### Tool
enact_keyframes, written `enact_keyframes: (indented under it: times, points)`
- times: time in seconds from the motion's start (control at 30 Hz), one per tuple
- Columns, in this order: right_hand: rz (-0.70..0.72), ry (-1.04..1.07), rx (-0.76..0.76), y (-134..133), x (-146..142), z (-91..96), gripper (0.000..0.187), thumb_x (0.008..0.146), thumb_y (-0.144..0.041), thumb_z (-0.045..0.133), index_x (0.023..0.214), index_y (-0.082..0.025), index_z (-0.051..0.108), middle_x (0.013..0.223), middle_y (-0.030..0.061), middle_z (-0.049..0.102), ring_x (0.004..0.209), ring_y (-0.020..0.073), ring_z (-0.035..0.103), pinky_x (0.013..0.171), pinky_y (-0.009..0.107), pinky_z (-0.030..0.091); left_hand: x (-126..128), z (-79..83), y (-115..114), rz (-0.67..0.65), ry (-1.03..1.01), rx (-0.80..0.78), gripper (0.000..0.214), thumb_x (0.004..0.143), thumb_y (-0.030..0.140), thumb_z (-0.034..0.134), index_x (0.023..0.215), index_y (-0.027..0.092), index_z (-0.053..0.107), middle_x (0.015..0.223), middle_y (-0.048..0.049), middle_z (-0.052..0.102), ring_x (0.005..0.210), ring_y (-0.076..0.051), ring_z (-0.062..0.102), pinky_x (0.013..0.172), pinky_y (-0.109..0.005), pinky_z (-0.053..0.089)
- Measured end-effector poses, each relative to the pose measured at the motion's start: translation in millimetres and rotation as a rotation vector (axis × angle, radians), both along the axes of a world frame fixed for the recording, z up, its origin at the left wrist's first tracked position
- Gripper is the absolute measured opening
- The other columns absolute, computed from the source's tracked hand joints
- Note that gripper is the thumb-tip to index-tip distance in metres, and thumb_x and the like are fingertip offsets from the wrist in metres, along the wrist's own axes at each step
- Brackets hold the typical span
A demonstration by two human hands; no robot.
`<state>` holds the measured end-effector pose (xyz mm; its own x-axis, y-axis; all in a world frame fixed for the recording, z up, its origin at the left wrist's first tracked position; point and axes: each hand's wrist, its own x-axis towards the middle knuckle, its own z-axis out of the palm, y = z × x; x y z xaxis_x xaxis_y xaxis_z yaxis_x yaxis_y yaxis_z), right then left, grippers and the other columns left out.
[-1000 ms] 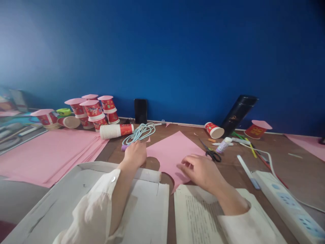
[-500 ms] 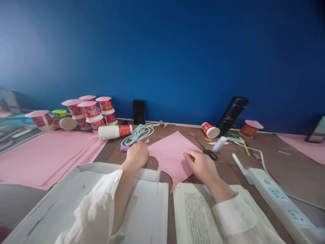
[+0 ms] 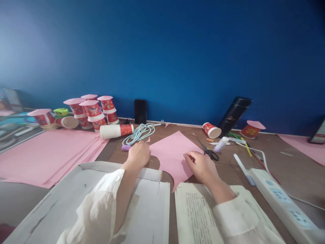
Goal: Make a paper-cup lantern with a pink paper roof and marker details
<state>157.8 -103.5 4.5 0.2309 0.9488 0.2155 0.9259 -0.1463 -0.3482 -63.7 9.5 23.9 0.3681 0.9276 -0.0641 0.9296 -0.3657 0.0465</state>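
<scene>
A sheet of pink paper (image 3: 175, 149) with a curved piece cut from its lower left side lies on the table between my hands. My left hand (image 3: 139, 154) is curled at the paper's left corner, knuckles up. Its fingertips are hidden, so what they hold cannot be made out. Just left of it lie a purple cylinder (image 3: 125, 148) and a coiled light-blue cable (image 3: 138, 134). My right hand (image 3: 201, 166) is over the paper's right side, thumb and forefinger pinched together. Anything in the pinch is too small to name. Black-handled scissors (image 3: 211, 154) lie just beyond it.
Red paper cups with pink tops (image 3: 92, 110) and a pink paper stack (image 3: 50, 156) stand left. A glue stick (image 3: 221, 144), black flask (image 3: 235, 115) and power strip (image 3: 281, 200) are right. Nearer me lie grey cardboard (image 3: 152, 210) and a printed booklet (image 3: 194, 213).
The view has shifted very slightly, moving the surroundings a little to the right. Both hands keep almost the same pose beside the pink paper.
</scene>
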Motion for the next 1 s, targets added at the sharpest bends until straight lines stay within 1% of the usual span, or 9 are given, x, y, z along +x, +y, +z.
enact_keyframes:
  times: [0.1,0.27,0.37,0.53,0.7,0.8,1.0]
  points:
    - [0.008,-0.003,0.000,0.0,-0.4,-0.7,0.032,0.092,-0.043,0.043,0.084,-0.027,0.069,0.089,-0.0006,0.072,0.078,0.0155,0.063,0.059,0.026,0.033,-0.6,-1.2,2.1,0.013,0.003,0.007,0.033,0.086,0.016,0.040,0.099,0.013,0.071,0.099,-0.0177,0.069,0.100,-0.026,0.065,0.081,-0.033,0.052]
    - [-0.012,0.001,-0.004,1.6,1.0,-4.2,0.031,0.091,-0.045,0.043,0.088,-0.028,0.069,0.092,-0.0005,0.073,0.080,0.0166,0.065,0.060,0.025,0.036,-3.7,-2.3,5.5,0.076,-0.049,0.123,0.034,0.086,0.016,0.039,0.093,0.015,0.073,0.099,-0.0154,0.069,0.100,-0.027,0.065,0.081,-0.034,0.051]
    - [-0.013,-0.003,-0.014,2.9,1.5,-5.1,0.032,0.090,-0.047,0.044,0.090,-0.028,0.070,0.092,0.0003,0.073,0.079,0.0171,0.065,0.059,0.026,0.037,-4.2,-3.3,6.5,0.097,-0.062,0.131,0.033,0.085,0.016,0.041,0.095,0.015,0.072,0.100,-0.0151,0.069,0.101,-0.027,0.064,0.082,-0.034,0.051]
    - [-0.020,0.003,-0.054,2.1,-0.1,-2.6,0.033,0.091,-0.048,0.042,0.090,-0.030,0.070,0.090,-0.0013,0.073,0.080,0.0174,0.065,0.060,0.026,0.038,-3.4,-5.1,6.7,0.066,-0.044,0.120,0.035,0.085,0.013,0.040,0.098,0.015,0.072,0.099,-0.0155,0.068,0.103,-0.027,0.062,0.082,-0.034,0.050]
    - [-0.018,0.001,-0.027,1.3,-0.2,-2.5,0.033,0.090,-0.047,0.043,0.089,-0.029,0.071,0.089,-0.0004,0.073,0.078,0.0174,0.066,0.058,0.026,0.037,-3.3,-5.8,6.8,0.068,-0.066,0.148,0.036,0.088,0.015,0.038,0.099,0.014,0.072,0.098,-0.0158,0.068,0.104,-0.027,0.061,0.084,-0.034,0.049]
    - [-0.012,0.004,-0.030,1.9,-0.3,-3.1,0.033,0.090,-0.046,0.043,0.089,-0.029,0.071,0.087,-0.0005,0.073,0.077,0.0167,0.065,0.058,0.025,0.037,-3.3,-5.4,6.2,0.061,-0.062,0.143,0.034,0.087,0.015,0.040,0.096,0.015,0.073,0.098,-0.0148,0.068,0.104,-0.027,0.061,0.084,-0.033,0.049]
    - [-0.028,0.011,-0.042,2.8,-0.2,-4.5,0.032,0.089,-0.046,0.045,0.090,-0.029,0.071,0.091,-0.0008,0.073,0.079,0.0162,0.065,0.060,0.025,0.036,-3.4,-4.5,5.8,0.053,-0.047,0.141,0.035,0.087,0.015,0.039,0.097,0.015,0.073,0.100,-0.0147,0.068,0.104,-0.027,0.062,0.082,-0.033,0.049]
